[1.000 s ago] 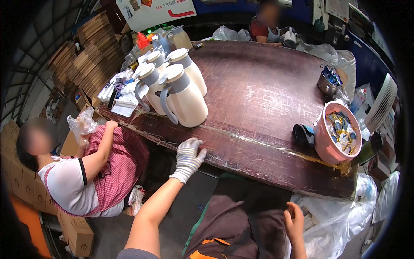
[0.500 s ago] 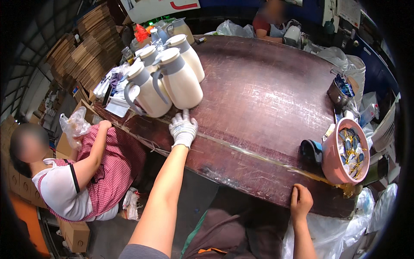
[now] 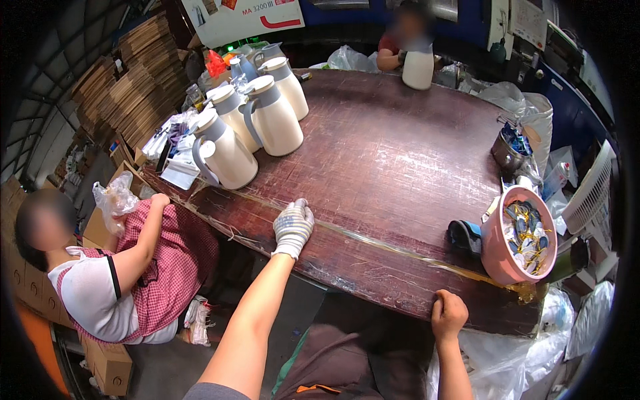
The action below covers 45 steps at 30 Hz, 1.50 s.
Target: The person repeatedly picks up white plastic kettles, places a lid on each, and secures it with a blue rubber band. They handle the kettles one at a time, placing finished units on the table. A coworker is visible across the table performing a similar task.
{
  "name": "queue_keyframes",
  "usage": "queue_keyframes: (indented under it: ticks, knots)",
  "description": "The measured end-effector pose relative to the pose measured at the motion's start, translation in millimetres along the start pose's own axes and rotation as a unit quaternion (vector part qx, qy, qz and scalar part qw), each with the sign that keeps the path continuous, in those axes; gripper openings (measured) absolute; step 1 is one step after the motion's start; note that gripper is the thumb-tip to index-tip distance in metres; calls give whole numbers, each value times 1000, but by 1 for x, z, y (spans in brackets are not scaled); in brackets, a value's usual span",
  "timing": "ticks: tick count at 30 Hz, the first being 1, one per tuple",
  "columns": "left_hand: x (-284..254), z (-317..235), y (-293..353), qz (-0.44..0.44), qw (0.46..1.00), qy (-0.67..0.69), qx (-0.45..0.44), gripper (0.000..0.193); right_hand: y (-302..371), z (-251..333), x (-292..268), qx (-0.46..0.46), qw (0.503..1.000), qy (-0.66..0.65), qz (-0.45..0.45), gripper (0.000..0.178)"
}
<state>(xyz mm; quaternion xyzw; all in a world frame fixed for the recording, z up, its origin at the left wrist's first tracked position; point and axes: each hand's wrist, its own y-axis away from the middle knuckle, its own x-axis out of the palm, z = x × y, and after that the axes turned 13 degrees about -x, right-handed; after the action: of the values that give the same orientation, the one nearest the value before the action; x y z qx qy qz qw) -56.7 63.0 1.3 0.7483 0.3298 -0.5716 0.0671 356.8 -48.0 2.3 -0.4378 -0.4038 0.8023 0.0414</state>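
Observation:
My left hand (image 3: 293,225), in a white striped knit glove, rests on the dark red-brown tabletop (image 3: 373,167) with its fingers curled in. Nothing shows in its grasp. Nearest to it stand several cream thermos jugs with grey collars and handles. The front one (image 3: 230,160) is a little beyond the hand, apart from it, and another jug (image 3: 279,127) stands to its right. Bare and loosely closed, my right hand (image 3: 449,315) lies at the table's near edge with nothing visible in it.
At right, a pink bucket (image 3: 490,250) holds tags with yellow strings, beside a dark blue-rimmed item (image 3: 465,237) and a metal pot (image 3: 510,153). A person in a checked apron (image 3: 163,247) sits at left. Across the table, another person handles a jug (image 3: 418,69).
My left hand has drawn back from the jugs' bases and its fingers have curled. Across the table, the other person's jug now stands upright. The view has shifted slightly.

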Motion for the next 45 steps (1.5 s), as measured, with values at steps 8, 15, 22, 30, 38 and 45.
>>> queue_keyframes:
  ticks: [8, 15, 22, 30, 38, 45]
  knots:
    - [-12, -41, 74, 52, 994, 55, 81, 27, 2, -1, 2, 3, 1000, 12, -2, 14]
    - [-25, -66, 116, 53, 983, 99, 145, 24, -6, -2, -11, 137, 986, -92, -4, 28]
    - [-14, -56, 116, 23, 962, 252, 106, 35, -131, 42, -26, -92, 993, 0, -76, 54]
    - [-20, -58, 115, 41, 963, 247, 99, 26, -216, 43, -20, -80, 995, 13, -50, 61]
    - [-12, -56, 116, 55, 946, 316, 48, 23, -143, 38, -62, 16, 989, -59, -136, 34]
    - [-40, -39, 92, 270, 783, 560, -20, 45, -90, 41, -86, 57, 958, -266, -86, 35]
